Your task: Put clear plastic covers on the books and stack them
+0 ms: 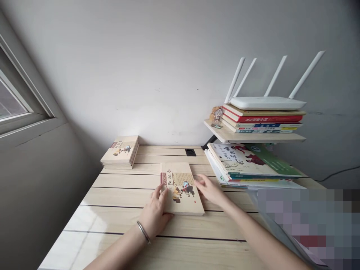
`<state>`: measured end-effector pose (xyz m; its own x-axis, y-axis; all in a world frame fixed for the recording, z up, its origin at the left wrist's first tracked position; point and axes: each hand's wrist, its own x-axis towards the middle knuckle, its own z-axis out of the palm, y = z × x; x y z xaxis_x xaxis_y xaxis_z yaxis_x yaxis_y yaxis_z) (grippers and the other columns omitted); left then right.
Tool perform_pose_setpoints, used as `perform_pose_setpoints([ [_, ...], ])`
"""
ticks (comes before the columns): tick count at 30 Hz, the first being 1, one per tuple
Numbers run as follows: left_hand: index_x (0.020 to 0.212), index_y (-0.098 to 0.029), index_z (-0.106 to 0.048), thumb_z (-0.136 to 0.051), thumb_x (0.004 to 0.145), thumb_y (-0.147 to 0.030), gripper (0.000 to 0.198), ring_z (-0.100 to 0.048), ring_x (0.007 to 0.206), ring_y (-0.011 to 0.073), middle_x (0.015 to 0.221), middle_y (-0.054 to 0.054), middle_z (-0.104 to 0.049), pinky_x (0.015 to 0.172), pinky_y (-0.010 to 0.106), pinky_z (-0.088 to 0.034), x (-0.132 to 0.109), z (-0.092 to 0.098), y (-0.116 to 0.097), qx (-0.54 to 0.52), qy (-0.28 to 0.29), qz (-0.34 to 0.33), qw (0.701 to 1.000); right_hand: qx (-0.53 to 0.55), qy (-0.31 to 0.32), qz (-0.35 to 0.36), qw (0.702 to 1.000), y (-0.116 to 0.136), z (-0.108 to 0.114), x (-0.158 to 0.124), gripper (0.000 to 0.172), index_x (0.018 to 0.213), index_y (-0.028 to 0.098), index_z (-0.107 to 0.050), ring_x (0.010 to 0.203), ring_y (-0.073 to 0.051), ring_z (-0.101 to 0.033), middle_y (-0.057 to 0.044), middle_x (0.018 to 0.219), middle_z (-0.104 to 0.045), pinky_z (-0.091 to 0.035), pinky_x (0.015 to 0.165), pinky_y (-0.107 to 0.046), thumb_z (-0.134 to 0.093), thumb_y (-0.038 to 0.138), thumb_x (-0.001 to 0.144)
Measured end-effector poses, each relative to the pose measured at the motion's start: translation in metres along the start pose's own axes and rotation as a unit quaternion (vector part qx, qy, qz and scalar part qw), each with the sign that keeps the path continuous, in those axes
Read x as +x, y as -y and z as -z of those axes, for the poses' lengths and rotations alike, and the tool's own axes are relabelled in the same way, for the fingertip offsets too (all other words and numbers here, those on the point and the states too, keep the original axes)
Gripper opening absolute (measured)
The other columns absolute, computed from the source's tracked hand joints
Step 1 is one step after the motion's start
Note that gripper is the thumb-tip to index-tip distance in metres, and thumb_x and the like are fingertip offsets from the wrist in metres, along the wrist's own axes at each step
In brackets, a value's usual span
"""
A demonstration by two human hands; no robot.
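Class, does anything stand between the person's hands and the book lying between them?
Nothing visible does: the left hand touches the left side of the book; the right hand is at its right edge, with no object between.

Soft daylight, window (14,103) left of fingers (163,195); glare on desk (81,228) leftward; wide-angle stretch; pixelated patch (309,228) right.

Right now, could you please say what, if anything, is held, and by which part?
The book: left hand at its near left corner, right hand at its right edge.
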<state>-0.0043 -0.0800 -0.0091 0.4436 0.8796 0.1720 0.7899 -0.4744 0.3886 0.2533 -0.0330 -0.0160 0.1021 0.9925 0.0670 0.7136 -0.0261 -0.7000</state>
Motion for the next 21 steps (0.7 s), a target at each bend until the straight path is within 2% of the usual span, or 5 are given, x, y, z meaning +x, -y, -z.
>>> perform_pose_setpoints([
  [4, 0.131, -0.021, -0.037, -0.068, 0.064, -0.017, 0.074, -0.039, 0.126, 0.0295, 0.142, 0.017, -0.031, 0.099, 0.046, -0.041, 0.014, -0.002, 0.005, -0.033, -0.021, -0.027, 0.999, 0.068, 0.016, 0.069, 0.995, -0.001, -0.011, -0.014, 0.052, 0.128, 0.023, -0.042, 0.062, -0.014, -0.057, -0.002, 0.085, -0.060, -0.049, 0.064, -0.030, -0.050, 0.029, 0.077],
  [8, 0.125, -0.022, -0.042, -0.070, 0.063, -0.015, 0.069, -0.039, 0.126, 0.0299, 0.141, 0.015, -0.031, 0.099, 0.047, -0.041, 0.036, -0.001, 0.011, -0.035, -0.052, -0.048, 0.997, 0.058, -0.019, 0.085, 0.994, 0.009, -0.015, 0.011, 0.042, 0.114, 0.021, -0.056, 0.066, -0.014, -0.056, -0.003, 0.088, -0.060, -0.050, 0.067, -0.031, -0.051, 0.023, 0.073],
  [11, 0.117, -0.019, -0.049, -0.072, 0.063, -0.019, 0.059, -0.042, 0.123, 0.0301, 0.137, 0.016, -0.036, 0.100, 0.046, -0.040, 0.046, 0.003, 0.021, -0.038, -0.070, -0.051, 0.996, 0.095, -0.001, 0.081, 0.992, 0.011, -0.015, 0.023, 0.034, 0.105, 0.019, -0.061, 0.066, -0.014, -0.058, -0.003, 0.085, -0.063, -0.050, 0.068, -0.030, -0.051, 0.026, 0.074],
  [16, 0.116, -0.021, -0.051, -0.066, 0.069, -0.019, 0.049, -0.047, 0.119, 0.0237, 0.132, 0.011, -0.043, 0.099, 0.038, -0.042, 0.040, 0.018, 0.036, -0.086, -0.055, -0.074, 0.992, 0.186, 0.006, 0.089, 0.979, -0.002, -0.007, 0.015, 0.034, 0.097, 0.018, -0.066, 0.083, -0.019, -0.060, -0.008, 0.097, -0.066, -0.050, 0.072, -0.032, -0.048, 0.041, 0.079],
  [21, 0.115, -0.021, -0.053, -0.070, 0.063, -0.014, 0.056, -0.047, 0.117, 0.0237, 0.131, 0.010, -0.041, 0.099, 0.037, -0.041, 0.034, 0.034, 0.037, -0.088, -0.018, -0.052, 0.995, 0.179, -0.075, 0.121, 0.973, -0.004, 0.016, 0.008, 0.032, 0.086, 0.018, -0.067, 0.085, -0.020, -0.059, -0.008, 0.093, -0.064, -0.049, 0.070, -0.032, -0.050, 0.045, 0.080],
])
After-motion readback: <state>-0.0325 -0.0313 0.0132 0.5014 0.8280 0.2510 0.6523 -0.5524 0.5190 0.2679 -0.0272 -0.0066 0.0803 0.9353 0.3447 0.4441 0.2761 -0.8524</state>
